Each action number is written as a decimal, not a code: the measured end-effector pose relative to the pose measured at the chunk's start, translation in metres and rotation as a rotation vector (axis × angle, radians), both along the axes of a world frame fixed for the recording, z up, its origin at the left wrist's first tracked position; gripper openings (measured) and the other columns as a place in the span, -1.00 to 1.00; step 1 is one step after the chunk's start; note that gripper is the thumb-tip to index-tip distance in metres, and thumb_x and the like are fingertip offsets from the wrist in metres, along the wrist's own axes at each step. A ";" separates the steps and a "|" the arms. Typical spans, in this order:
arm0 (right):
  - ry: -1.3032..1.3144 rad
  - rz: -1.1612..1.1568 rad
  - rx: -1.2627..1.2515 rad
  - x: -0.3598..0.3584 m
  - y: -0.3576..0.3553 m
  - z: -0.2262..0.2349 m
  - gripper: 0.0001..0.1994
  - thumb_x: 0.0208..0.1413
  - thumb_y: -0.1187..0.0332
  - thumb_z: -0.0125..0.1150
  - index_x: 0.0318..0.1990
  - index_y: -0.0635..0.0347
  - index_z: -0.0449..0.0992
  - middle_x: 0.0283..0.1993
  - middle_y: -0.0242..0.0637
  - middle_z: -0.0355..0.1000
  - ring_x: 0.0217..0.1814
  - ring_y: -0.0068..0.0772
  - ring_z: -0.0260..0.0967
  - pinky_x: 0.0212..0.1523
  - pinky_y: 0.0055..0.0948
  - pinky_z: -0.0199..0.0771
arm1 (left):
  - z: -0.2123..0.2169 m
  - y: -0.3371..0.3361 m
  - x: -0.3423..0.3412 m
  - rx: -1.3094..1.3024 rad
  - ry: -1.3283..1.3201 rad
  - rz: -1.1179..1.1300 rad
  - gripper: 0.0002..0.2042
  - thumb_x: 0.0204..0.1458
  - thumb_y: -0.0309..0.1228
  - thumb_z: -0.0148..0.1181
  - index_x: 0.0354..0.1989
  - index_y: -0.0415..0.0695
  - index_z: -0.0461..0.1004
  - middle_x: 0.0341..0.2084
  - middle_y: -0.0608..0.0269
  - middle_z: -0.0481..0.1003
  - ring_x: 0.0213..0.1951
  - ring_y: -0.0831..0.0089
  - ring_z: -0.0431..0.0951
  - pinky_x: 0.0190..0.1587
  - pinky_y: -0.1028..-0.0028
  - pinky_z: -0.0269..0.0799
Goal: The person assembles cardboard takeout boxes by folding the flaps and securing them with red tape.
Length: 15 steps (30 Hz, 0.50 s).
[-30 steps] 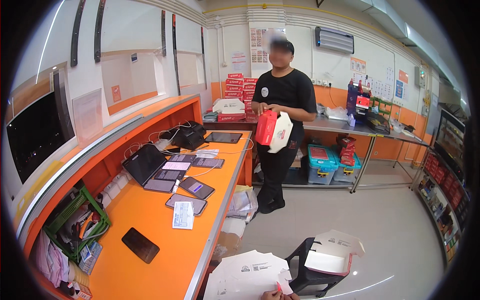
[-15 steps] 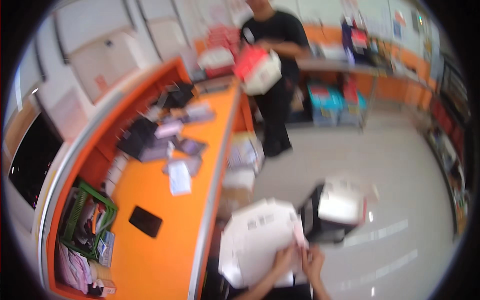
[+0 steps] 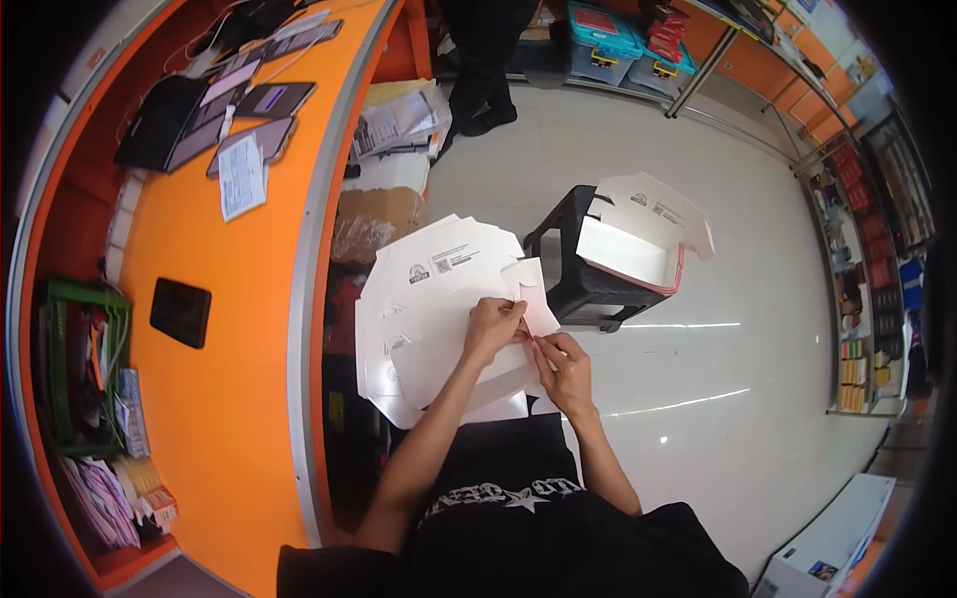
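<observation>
A stack of flat white cardboard box blanks (image 3: 429, 289), with small dark print, lies in front of me above my lap. My left hand (image 3: 493, 327) pinches the top blank at its right side, next to a raised pinkish-white flap (image 3: 533, 299). Just to the right, my right hand (image 3: 565, 371) has its fingertips closed on the same edge below that flap. Both hands are close together, their fingertips nearly meeting. Beyond them a partly formed white box (image 3: 628, 249), with red outer sides and its lid raised, rests on a black stool (image 3: 568, 239).
Along my left runs an orange counter (image 3: 249, 399) with a black phone (image 3: 180, 312), several other devices and a green basket (image 3: 85, 369). A person's dark-clothed legs (image 3: 483, 60) stand ahead. Teal-lidded bins (image 3: 603, 45) sit under a far table; stocked shelves (image 3: 857, 269) line the right.
My view has tilted downward and sharpened, so the person ahead shows only by the legs. Both hands stay at the blanks' right side, where the flap now stands out more clearly.
</observation>
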State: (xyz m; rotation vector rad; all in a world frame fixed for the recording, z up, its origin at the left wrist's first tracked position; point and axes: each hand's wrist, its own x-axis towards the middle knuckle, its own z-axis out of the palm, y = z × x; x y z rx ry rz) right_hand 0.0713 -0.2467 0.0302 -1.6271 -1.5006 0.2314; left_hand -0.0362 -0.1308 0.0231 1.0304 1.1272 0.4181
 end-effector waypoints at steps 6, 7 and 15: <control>-0.115 -0.040 -0.052 -0.011 -0.005 0.003 -0.90 -0.04 0.53 0.21 -0.33 0.32 0.56 -0.50 -0.17 0.38 -0.52 -0.24 0.36 -0.54 -0.38 0.35 | -0.039 -0.012 -0.001 0.070 0.027 -0.023 -0.75 0.10 -0.40 0.01 -0.29 -0.39 0.48 -0.47 0.09 0.53 -0.45 0.39 0.58 -0.38 0.45 0.60; -0.141 -0.051 -0.037 -0.012 -0.005 0.002 -0.91 -0.04 0.53 0.21 -0.34 0.31 0.57 -0.51 -0.17 0.37 -0.53 -0.24 0.35 -0.55 -0.37 0.34 | -0.040 -0.016 0.003 0.054 0.076 -0.011 -0.76 0.10 -0.39 0.01 -0.31 -0.36 0.50 -0.49 0.13 0.53 -0.46 0.43 0.58 -0.41 0.45 0.59; -0.065 -0.179 -0.033 -0.026 -0.013 -0.009 -0.90 0.03 0.50 0.15 -0.39 0.34 0.57 -0.60 -0.21 0.31 -0.60 -0.34 0.29 -0.57 -0.38 0.27 | -0.020 -0.032 0.003 0.100 0.075 0.026 -0.73 0.07 -0.36 0.02 -0.37 -0.38 0.51 -0.56 0.14 0.52 -0.51 0.47 0.54 -0.50 0.44 0.53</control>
